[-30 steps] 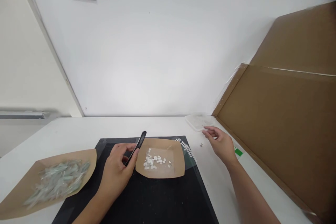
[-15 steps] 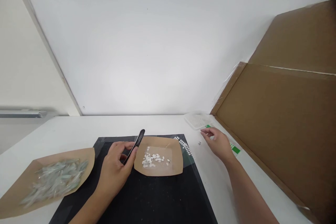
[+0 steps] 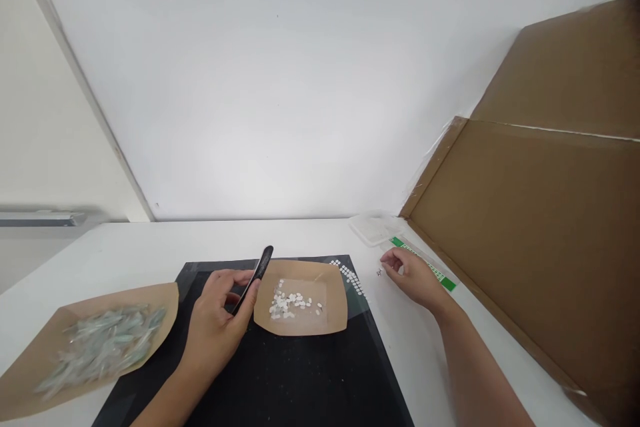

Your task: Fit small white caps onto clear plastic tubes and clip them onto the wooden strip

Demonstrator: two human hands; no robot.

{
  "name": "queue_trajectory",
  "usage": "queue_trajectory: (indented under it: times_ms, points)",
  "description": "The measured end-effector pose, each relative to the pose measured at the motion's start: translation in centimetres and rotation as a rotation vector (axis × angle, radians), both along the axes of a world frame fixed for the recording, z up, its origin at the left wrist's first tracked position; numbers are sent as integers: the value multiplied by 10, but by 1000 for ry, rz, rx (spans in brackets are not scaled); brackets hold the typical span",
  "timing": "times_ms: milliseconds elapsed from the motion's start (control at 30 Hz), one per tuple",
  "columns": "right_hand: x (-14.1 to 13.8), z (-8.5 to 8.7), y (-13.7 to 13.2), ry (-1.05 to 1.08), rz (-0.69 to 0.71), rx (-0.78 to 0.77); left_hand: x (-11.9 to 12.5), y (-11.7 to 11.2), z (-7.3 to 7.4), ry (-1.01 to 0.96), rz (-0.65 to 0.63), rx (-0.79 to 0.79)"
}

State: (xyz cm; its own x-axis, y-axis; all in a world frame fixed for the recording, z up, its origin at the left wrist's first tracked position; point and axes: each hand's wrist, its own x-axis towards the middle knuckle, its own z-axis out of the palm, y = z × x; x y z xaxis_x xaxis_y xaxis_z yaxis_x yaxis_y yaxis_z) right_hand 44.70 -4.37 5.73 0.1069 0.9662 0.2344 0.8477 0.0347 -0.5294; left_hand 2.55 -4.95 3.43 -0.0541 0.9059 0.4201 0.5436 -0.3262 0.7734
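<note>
My left hand point(image 3: 220, 313) grips a slim black strip with a rounded end point(image 3: 262, 264) between thumb and fingers, tilted up over the black mat point(image 3: 300, 380). Just right of it, a brown paper tray point(image 3: 300, 269) holds small white rounded pieces point(image 3: 290, 303). On the white table, my right hand point(image 3: 413, 278) has its fingers curled together. Whether anything is between the fingertips is too small to make out. Tiny silvery bits point(image 3: 379, 273) lie beside those fingertips. Rows of white dots point(image 3: 350, 275) sit at the mat's upper right corner.
Another brown paper tray point(image 3: 163, 297) with clear plastic packets point(image 3: 107, 340) stands at the left. A clear shallow lid or dish point(image 3: 367, 230) and a green-and-white strip point(image 3: 445, 280) lie behind my right hand. Cardboard panels point(image 3: 540, 213) rise along the right side.
My right hand has come slightly down and nearer to the silvery bits, uncovering more of the green-and-white strip. My left hand keeps its hold on the black strip.
</note>
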Motion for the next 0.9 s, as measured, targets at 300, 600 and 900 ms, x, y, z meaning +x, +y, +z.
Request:
queue_trajectory:
  times_ms: [300, 600, 900]
  points:
    - [-8, -14, 10, 14, -62, 21, -1, 0, 1, 6, 7, 15]
    - [-8, -20, 14, 61, -40, -79, -2, 0, 2, 12, -5, 34]
    - [-8, -18, 13, 67, -73, -89, -4, 2, 4, -6, 18, 54]
